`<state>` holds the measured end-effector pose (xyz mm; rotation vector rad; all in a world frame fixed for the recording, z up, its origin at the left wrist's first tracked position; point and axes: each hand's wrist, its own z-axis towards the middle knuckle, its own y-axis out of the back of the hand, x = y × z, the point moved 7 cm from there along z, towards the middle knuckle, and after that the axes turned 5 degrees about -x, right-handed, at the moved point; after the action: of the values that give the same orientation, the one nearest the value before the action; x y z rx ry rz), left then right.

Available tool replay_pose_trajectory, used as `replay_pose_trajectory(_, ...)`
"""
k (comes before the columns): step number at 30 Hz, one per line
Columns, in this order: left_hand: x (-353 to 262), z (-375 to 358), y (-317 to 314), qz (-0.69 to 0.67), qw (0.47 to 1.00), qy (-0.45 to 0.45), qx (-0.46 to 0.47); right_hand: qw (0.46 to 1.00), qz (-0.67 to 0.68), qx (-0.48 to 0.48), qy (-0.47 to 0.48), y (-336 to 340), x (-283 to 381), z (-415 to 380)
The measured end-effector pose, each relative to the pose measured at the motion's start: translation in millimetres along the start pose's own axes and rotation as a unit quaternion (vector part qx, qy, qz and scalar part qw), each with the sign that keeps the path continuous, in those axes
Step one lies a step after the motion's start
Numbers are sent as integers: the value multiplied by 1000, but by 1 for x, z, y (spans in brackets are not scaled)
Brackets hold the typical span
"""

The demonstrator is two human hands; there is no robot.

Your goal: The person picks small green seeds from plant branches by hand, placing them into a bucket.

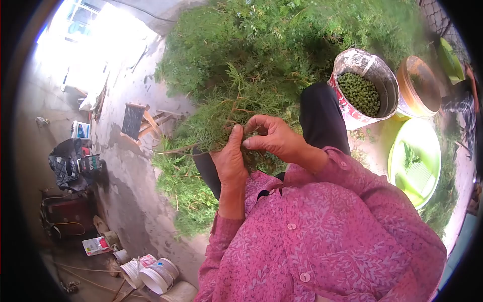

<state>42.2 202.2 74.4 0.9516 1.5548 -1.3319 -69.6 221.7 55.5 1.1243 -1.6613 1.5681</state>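
Note:
My left hand (230,160) is closed around a leafy evergreen branch (214,118), its thumb pointing up along the stem. Close beside it, my right hand (279,140) has thumb and forefinger pinched together at the foliage. Whatever sits between those fingertips is too small to make out. A large heap of cut evergreen branches (251,45) lies beyond my knees, and more sprigs (188,194) spread on the floor at the left. To the right of my knee stands a paint-stained bucket (347,111) partly filled with small round green cones (358,94).
A tan bucket (405,83) stands beyond the stained one. A bright green basin (433,166) with a sprig in it is at the right. A small wooden stool (136,122) sits at the left. White tubs (160,276) and a dark bag (68,163) line the left side.

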Motion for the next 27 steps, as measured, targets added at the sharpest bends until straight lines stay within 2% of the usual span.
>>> replay_pose_trajectory(1, 1, 3, 0, 1, 1000, 0, 0, 1000, 22, -10, 8, 0, 1, -1)
replay_pose_trajectory(3, 4, 15, 18, 98, 991, 18, -86, 999, 39, 2, -4, -5, 7, -7)
replay_pose_trajectory(4, -1, 22, 25, 98, 991, 18, -87, 998, 54, 13, -15, -8, 10, -10)
replay_pose_trajectory(5, 3, 30, 35, 13, 989, 107, -97, 998, 54, 13, -15, -7, 14, -11)
replay_pose_trajectory(6, 9, 34, 40, -73, 972, 195, -106, 993, 101, 19, -59, -4, 12, -13)
replay_pose_trajectory(7, 7, 38, 44, -73, 972, 195, -106, 983, 147, 25, -103, -1, 13, -16)
replay_pose_trajectory(8, 4, 41, 43, -123, 971, 191, -75, 971, 215, -11, -101, 8, 25, -15)
replay_pose_trajectory(9, 1, 45, 44, -171, 967, 185, -45, 973, 207, -11, -99, 25, 43, -12)
replay_pose_trajectory(11, 2, 48, 54, -176, 966, 187, -36, 975, 167, -144, 27, 72, 90, -24)
replay_pose_trajectory(12, 1, 47, 53, -187, 963, 191, -39, 963, 226, -105, 102, 95, 110, -25)
replay_pose_trajectory(13, 0, 46, 50, -201, 959, 194, -41, 951, 111, -235, 168, 136, 126, -40)
replay_pose_trajectory(14, -3, 44, 45, -205, 958, 195, -43, 902, 0, -317, 294, 167, 145, -56)
replay_pose_trajectory(15, -6, 42, 43, -200, 957, 201, -67, 841, -96, -406, 343, 204, 150, -67)
replay_pose_trajectory(16, -5, 39, 44, -196, 954, 208, -91, 767, -277, -454, 359, 240, 152, -68)
replay_pose_trajectory(17, -3, 38, 45, -200, 953, 210, -94, 533, -634, -518, 214, 253, 155, -71)
replay_pose_trajectory(19, -1, 40, 37, -240, 947, 208, -46, 344, -774, -511, 148, 272, 132, -73)
replay_pose_trajectory(20, 0, 41, 36, -243, 946, 206, -51, 344, -777, -506, 151, 276, 130, -73)
replay_pose_trajectory(21, 0, 41, 36, -229, 950, 203, -57, 559, -658, -484, 143, 263, 126, -73)
replay_pose_trajectory(22, 1, 40, 37, -212, 955, 201, -60, 740, -497, -436, 123, 247, 111, -67)
replay_pose_trajectory(23, 4, 39, 37, -209, 955, 203, -61, 841, -393, -345, 138, 222, 98, -55)
replay_pose_trajectory(24, 6, 40, 37, -202, 956, 204, -63, 923, -250, -284, 66, 185, 85, -46)
replay_pose_trajectory(25, 6, 41, 36, -195, 957, 203, -64, 953, -200, -218, 61, 149, 76, -38)
replay_pose_trajectory(26, 6, 41, 34, -192, 958, 204, -63, 958, -227, -135, 115, 117, 66, -29)
replay_pose_trajectory(27, 6, 41, 32, -192, 958, 202, -62, 965, -236, -58, 99, 79, 62, -27)
